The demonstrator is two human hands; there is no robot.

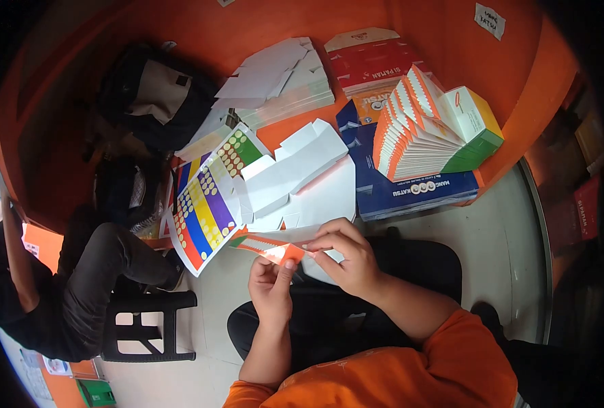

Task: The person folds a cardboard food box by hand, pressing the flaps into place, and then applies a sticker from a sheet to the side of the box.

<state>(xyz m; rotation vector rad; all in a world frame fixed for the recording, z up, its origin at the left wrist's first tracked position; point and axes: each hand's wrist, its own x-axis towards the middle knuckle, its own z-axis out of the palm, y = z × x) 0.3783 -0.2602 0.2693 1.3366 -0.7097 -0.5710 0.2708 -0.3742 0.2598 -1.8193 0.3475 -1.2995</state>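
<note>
Above my lap, both hands hold an orange, white and green folded paper piece. My left hand grips its lower edge, thumb on top. My right hand pinches its right end between thumb and fingers. Just beyond lie white cut card pieces. To their left is a printed sheet with coloured bands and yellow dots. Many folded orange-and-white pieces fan out from a green and white box at the right.
Flat blue boxes and red boxes lie on the orange table. White card stacks stand at the back, beside a dark bag. Another person sits at the left near a black stool.
</note>
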